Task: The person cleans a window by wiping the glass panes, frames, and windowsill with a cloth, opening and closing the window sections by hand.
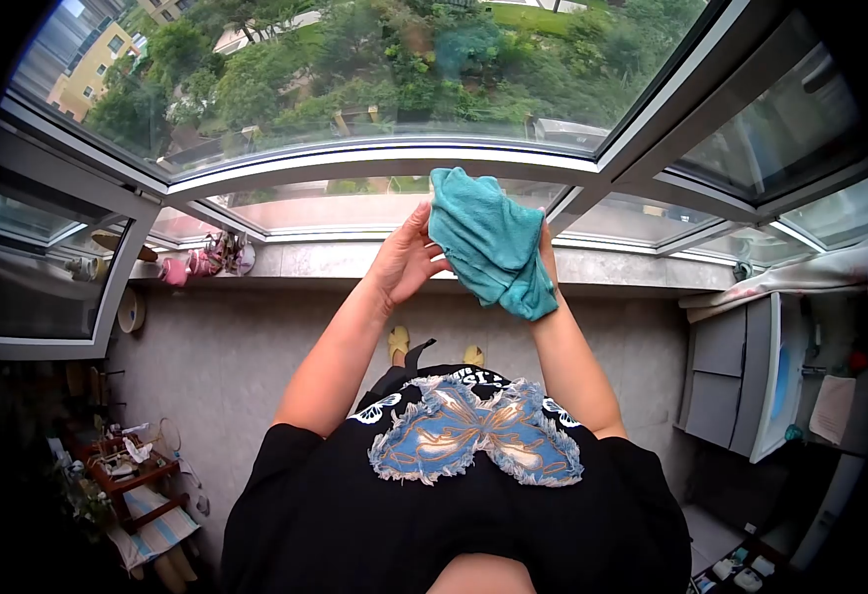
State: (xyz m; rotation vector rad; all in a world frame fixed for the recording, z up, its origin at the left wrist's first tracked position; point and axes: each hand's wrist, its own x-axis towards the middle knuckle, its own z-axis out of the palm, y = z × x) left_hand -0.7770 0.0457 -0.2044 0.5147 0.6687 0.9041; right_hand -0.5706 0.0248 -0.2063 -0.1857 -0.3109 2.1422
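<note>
A crumpled teal cloth [490,238] is held up in front of the window, loosely folded and hanging in creases. My right hand [550,259] is mostly hidden behind it and supports it from the right side; only a strip of the hand and the wrist show. At the cloth's left edge is my left hand [412,259], its fingers apart and curved toward the fabric. Whether its fingertips touch the cloth is hard to make out.
Ahead runs a grey stone window sill [325,261] beneath framed window panes [384,89]. Pink items [204,262] stand on the sill at left, near an open window sash [117,287]. A sink cabinet [726,376] is at right, a cluttered wooden rack [127,470] at lower left.
</note>
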